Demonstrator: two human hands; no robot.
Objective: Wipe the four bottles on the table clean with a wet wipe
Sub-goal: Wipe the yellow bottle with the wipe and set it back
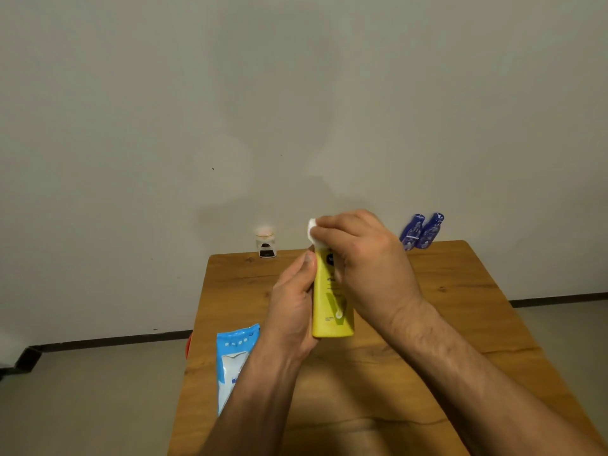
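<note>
My left hand (289, 311) grips tall glossy yellow plastic bottle (331, 307), held above wooden table (444, 324). My right hand (362, 255) presses crumpled white wet wipe (312, 229) onto its top.

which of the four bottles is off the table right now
The yellow bottle, held upright in the left hand. The small white jar and the two blue bottles stand at the table's far edge.

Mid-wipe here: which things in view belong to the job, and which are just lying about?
Job:
- yellow bottle, held by left hand
- wet wipe in right hand
- two blue bottles
- small white bottle
- wipes pack

Lying about:
- red thing beyond the table edge, mostly hidden
</note>
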